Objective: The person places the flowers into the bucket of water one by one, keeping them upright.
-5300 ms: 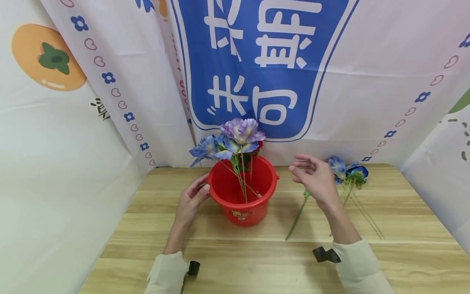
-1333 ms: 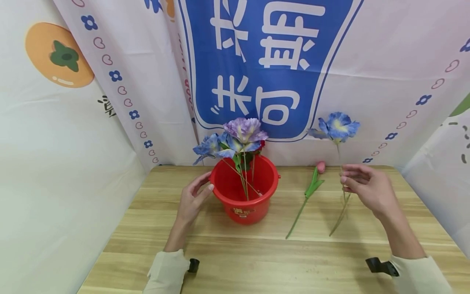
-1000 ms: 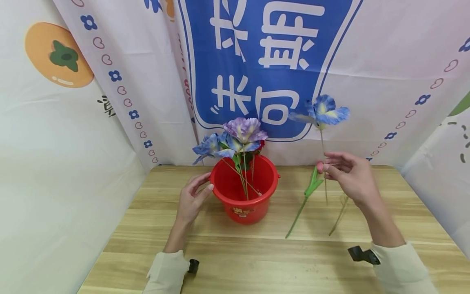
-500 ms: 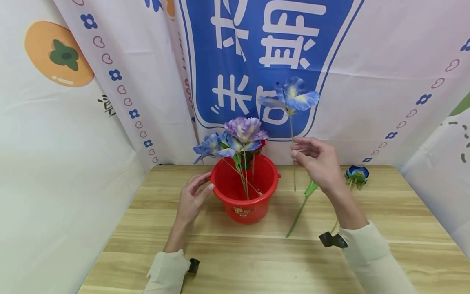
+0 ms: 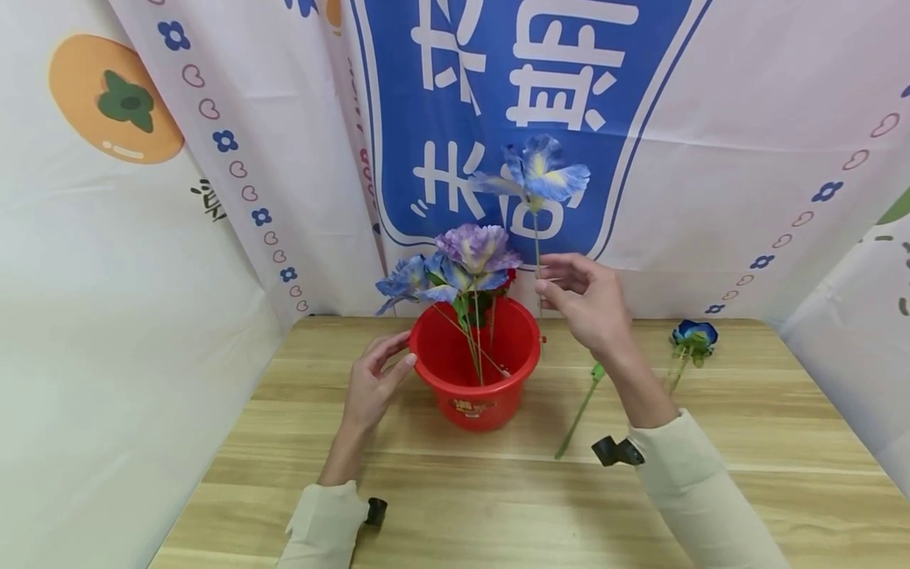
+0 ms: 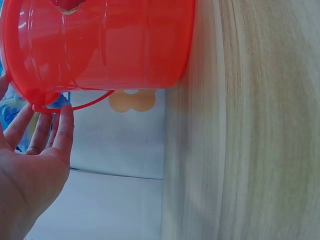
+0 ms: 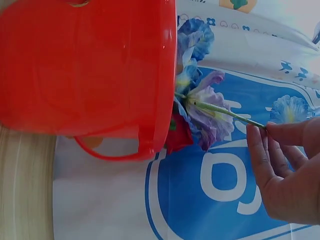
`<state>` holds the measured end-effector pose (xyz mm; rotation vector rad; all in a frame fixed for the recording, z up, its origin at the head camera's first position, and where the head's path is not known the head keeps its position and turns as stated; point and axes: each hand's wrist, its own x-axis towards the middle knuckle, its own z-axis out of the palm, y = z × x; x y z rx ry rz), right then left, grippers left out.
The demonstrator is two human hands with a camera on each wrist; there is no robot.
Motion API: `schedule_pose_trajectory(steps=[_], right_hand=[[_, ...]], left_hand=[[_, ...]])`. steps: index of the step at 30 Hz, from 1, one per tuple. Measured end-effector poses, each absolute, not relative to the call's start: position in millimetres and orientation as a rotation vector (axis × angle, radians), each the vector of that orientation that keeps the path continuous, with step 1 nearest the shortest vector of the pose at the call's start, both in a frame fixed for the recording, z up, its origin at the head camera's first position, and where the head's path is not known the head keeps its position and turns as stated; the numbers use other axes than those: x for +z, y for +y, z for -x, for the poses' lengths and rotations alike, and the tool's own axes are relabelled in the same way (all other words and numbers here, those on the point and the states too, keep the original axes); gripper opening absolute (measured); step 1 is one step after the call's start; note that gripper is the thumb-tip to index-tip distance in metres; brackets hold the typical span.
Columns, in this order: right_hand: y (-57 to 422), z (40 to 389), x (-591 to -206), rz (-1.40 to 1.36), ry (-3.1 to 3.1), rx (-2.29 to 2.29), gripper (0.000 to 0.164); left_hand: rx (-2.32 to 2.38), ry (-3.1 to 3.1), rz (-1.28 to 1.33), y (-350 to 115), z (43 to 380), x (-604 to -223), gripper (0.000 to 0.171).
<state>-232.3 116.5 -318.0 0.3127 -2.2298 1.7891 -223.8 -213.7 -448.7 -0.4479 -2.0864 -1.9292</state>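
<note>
My right hand [image 5: 588, 304] pinches the thin stem of a blue artificial iris [image 5: 543, 178], raised upright beside the far right rim of a red bucket [image 5: 476, 411]. In the right wrist view, thumb and fingertips meet on that stem. My left hand [image 5: 373, 387] touches the bucket's left rim with relaxed fingers; the left wrist view shows fingers [image 6: 65, 132] extended near the red handle [image 6: 92, 102]. Inside the bucket lean a purple flower [image 5: 478, 249], blue irises [image 5: 408, 284] and a red flower [image 7: 179, 135], partly hidden behind the others.
On the wooden table [image 5: 455, 506], right of the bucket, lie a tulip's green stem [image 5: 579, 419], its bloom hidden behind my right hand, and a dark blue rose [image 5: 695, 338]. A printed cloth [image 5: 711, 213] hangs directly behind the table.
My right hand has picked up the blue iris from the table's right side and carried it left, up to the bucket. The left hand stays at the rim.
</note>
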Motion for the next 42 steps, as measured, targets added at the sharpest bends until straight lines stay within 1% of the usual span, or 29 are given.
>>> schedule_pose_trajectory(steps=[15, 28, 34, 42], right_hand=[[91.0, 243.2, -314.0, -0.4, -2.155, 1.808, 0.034], [56.7, 242.8, -315.8, -0.507, -2.155, 1.818, 0.032], [37.7, 244.5, -322.2, -0.531, -2.187, 1.818, 0.03], [19.6, 249.1, -340.4, -0.543, -2.289, 1.769, 0.032]], left_hand=[[-1.929, -2.086, 0.465, -214.2, 223.8, -448.4, 0.044], [-1.926, -2.083, 0.466, -213.8, 223.8, -449.0, 0.043], [-1.943, -2.07, 0.464, -213.2, 224.9, -450.8, 0.043], [-1.958, -2.075, 0.445, -213.0, 224.8, -451.1, 0.043]])
